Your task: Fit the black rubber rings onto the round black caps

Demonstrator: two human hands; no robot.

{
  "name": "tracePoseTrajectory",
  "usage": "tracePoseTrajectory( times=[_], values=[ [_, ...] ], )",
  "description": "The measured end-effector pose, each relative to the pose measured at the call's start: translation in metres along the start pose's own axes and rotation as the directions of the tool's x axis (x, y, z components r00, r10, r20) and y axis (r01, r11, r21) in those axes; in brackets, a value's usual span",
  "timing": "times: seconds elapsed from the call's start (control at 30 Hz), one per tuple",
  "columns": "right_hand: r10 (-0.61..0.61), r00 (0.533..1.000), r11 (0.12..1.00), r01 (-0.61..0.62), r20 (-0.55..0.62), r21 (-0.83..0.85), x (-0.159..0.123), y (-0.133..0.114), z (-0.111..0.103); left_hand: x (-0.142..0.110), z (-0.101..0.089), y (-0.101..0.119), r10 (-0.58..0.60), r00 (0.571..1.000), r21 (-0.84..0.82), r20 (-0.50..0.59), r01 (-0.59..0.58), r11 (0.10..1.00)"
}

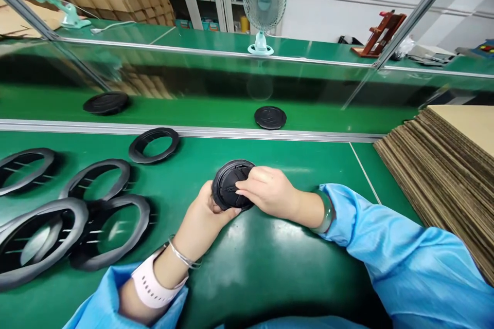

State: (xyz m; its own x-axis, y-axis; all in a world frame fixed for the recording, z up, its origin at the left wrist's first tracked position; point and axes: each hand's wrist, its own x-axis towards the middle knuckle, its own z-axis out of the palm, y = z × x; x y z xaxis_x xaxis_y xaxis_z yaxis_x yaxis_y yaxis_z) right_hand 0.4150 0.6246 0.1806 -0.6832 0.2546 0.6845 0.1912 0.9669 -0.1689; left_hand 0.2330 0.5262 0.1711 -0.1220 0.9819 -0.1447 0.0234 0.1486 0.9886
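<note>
A round black plastic cap [227, 187] is held tilted above the green tabletop, its face turned up toward me. My left hand [210, 205] grips its rim from the lower left, thumb along the near edge. With thumb and fingertips pinched together, my right hand [266, 190] presses at the raised bar on the cap's centre; whether it grips the bar or only touches it I cannot tell. A black ring [173, 147] lies beyond my left hand. Past the metal rail rests a flat black disc [270, 117].
Several black rings, one of them a large ring [79, 221], lie at the left. A black lid [106, 103] sits behind the rail [216, 131]. Stacked cardboard sheets [436, 164] stand at the right. A fan [264, 0] stands behind the clear panel.
</note>
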Motion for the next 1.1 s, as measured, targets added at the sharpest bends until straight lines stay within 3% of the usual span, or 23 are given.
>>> tracePoseTrajectory(
  times=[0.3, 0.53, 0.83, 1.1],
  values=[
    [-0.163, 0.987, 0.98, 0.163, 0.011, -0.117, 0.004, -0.001, 0.0, 0.001, 0.0, -0.002, -0.001, 1.0, -0.016, 0.001, 0.001, 1.0],
    [-0.139, 0.99, 0.981, 0.14, 0.019, -0.132, 0.003, 0.0, 0.004, 0.002, 0.0, 0.001, -0.026, 1.0, -0.02, -0.005, 0.026, 0.999],
    [-0.031, 0.996, 0.999, 0.032, 0.089, -0.013, 0.009, -0.001, 0.001, -0.001, 0.003, 0.008, -0.045, 0.998, 0.054, -0.048, 0.048, 0.997],
    [-0.095, 0.992, 0.992, 0.101, 0.079, -0.079, 0.006, -0.001, 0.003, 0.0, 0.0, 0.001, -0.053, 0.998, 0.004, -0.016, 0.053, 0.999]
  ],
)
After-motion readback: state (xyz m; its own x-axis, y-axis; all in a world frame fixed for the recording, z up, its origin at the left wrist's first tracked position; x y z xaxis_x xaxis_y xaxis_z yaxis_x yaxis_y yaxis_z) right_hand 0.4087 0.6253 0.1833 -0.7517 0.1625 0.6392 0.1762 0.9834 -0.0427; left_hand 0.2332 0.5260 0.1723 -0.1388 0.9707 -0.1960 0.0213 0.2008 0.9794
